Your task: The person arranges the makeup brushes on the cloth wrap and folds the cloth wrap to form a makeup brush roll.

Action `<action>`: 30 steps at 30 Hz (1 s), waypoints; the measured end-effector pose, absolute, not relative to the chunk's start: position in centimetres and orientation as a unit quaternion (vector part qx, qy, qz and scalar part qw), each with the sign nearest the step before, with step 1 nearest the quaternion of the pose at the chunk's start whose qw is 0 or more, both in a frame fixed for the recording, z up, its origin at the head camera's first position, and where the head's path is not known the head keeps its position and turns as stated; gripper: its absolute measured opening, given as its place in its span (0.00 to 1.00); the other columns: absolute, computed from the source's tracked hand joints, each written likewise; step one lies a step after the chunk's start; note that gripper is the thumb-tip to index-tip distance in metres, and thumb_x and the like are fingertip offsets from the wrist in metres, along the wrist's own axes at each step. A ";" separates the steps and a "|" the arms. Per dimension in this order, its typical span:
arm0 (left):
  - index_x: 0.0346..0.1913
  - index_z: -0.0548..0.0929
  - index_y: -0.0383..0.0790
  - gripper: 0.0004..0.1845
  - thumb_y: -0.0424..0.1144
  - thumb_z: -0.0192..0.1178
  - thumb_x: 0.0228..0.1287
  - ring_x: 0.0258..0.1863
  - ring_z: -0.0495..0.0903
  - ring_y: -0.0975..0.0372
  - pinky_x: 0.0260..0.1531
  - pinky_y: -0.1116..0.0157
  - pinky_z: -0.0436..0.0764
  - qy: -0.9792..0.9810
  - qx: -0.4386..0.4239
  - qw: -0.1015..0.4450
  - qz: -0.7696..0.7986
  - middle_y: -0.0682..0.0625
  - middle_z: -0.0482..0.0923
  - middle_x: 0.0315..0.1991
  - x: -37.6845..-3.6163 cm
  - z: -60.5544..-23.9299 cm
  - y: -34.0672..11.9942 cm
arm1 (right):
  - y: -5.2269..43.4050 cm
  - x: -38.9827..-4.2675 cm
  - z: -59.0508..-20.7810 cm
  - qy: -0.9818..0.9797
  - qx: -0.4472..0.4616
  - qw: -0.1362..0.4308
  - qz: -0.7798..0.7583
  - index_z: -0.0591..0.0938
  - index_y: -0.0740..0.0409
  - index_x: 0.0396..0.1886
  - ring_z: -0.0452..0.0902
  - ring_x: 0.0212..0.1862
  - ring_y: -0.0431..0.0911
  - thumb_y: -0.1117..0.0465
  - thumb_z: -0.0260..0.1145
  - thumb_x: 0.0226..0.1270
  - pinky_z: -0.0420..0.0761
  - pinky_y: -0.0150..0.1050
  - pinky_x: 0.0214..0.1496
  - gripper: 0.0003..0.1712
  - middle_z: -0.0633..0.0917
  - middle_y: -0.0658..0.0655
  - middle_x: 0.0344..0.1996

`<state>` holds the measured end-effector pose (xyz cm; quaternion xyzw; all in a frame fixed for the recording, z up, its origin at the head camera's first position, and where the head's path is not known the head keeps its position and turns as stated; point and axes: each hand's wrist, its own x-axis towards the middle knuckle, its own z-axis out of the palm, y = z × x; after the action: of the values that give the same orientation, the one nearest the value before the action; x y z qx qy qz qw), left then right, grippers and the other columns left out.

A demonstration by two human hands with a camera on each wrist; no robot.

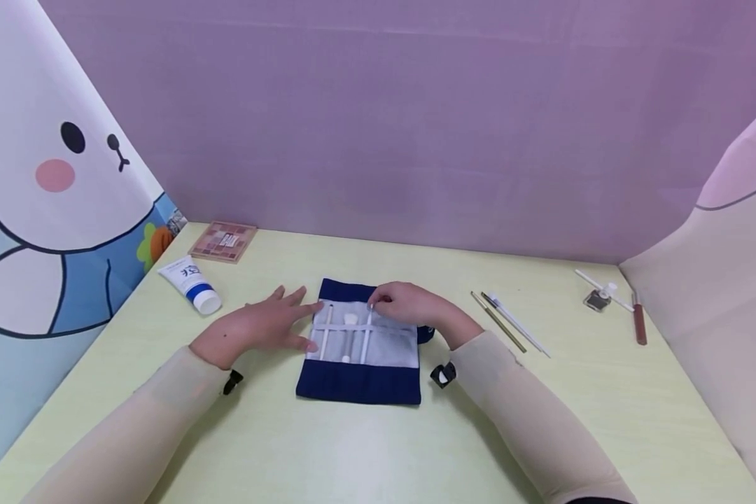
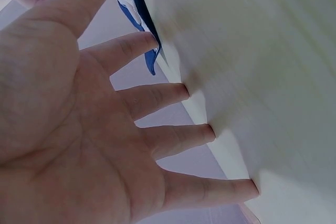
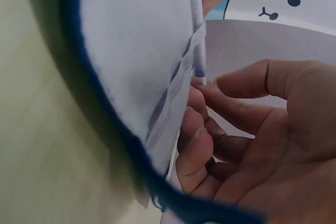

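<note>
At the centre of the frame, a blue brush roll (image 1: 359, 381) lies open on the worktop (image 1: 542, 420). Left hand (image 1: 252, 329) rests flat, fingers spread, on its left edge; right hand (image 1: 409, 304) fingers pinch the rightmost white brush (image 1: 367, 336).

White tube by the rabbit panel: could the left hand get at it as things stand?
Probably yes. The left hand lies flat at the brush roll's left edge, holding nothing, and only bare table shows between it and the white tube.
</note>
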<state>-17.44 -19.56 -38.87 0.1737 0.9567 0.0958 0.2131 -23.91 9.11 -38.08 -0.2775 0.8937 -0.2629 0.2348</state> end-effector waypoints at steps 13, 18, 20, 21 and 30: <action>0.86 0.60 0.54 0.49 0.67 0.66 0.69 0.83 0.43 0.23 0.64 0.14 0.61 0.956 0.174 0.216 0.099 0.31 0.45 0.88 -17.3 -38.9 -19.7 | 10.9 -24.2 -36.8 0.893 -0.249 0.242 -0.285 0.77 0.54 0.75 0.79 0.54 0.48 0.56 0.52 0.80 0.80 0.46 0.61 0.28 0.85 0.58 0.61; 0.86 0.59 0.54 0.49 0.67 0.65 0.70 0.83 0.43 0.24 0.64 0.15 0.61 0.956 0.175 0.216 0.097 0.32 0.44 0.88 -17.4 -38.9 -19.8 | 13.3 -24.3 -35.0 0.895 -0.224 0.216 -0.319 0.77 0.52 0.75 0.84 0.56 0.53 0.54 0.53 0.80 0.82 0.47 0.58 0.27 0.86 0.58 0.57; 0.86 0.59 0.54 0.49 0.67 0.65 0.70 0.84 0.43 0.24 0.65 0.15 0.62 0.956 0.175 0.217 0.097 0.32 0.44 0.88 -17.4 -38.9 -19.7 | 14.5 -24.3 -34.3 0.895 -0.220 0.201 -0.333 0.77 0.52 0.74 0.85 0.58 0.57 0.54 0.54 0.81 0.84 0.48 0.58 0.26 0.87 0.59 0.56; 0.86 0.59 0.54 0.49 0.67 0.65 0.70 0.83 0.43 0.24 0.65 0.16 0.62 0.956 0.176 0.216 0.096 0.32 0.44 0.88 -17.4 -38.9 -19.7 | 15.0 -24.2 -34.0 0.894 -0.217 0.195 -0.341 0.77 0.53 0.74 0.85 0.58 0.59 0.54 0.55 0.82 0.85 0.48 0.58 0.26 0.87 0.61 0.56; 0.86 0.60 0.54 0.49 0.67 0.66 0.69 0.83 0.43 0.24 0.64 0.15 0.61 0.956 0.176 0.215 0.093 0.32 0.45 0.88 -17.3 -38.8 -19.6 | 19.7 -23.5 -32.0 0.893 -0.192 0.146 -0.380 0.78 0.56 0.71 0.84 0.53 0.54 0.57 0.54 0.85 0.87 0.50 0.54 0.22 0.86 0.65 0.57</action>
<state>-17.31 -19.62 -38.82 0.1757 0.9562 0.0932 0.2148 -23.54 19.69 -31.99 -0.1923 0.8928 -0.3804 0.1460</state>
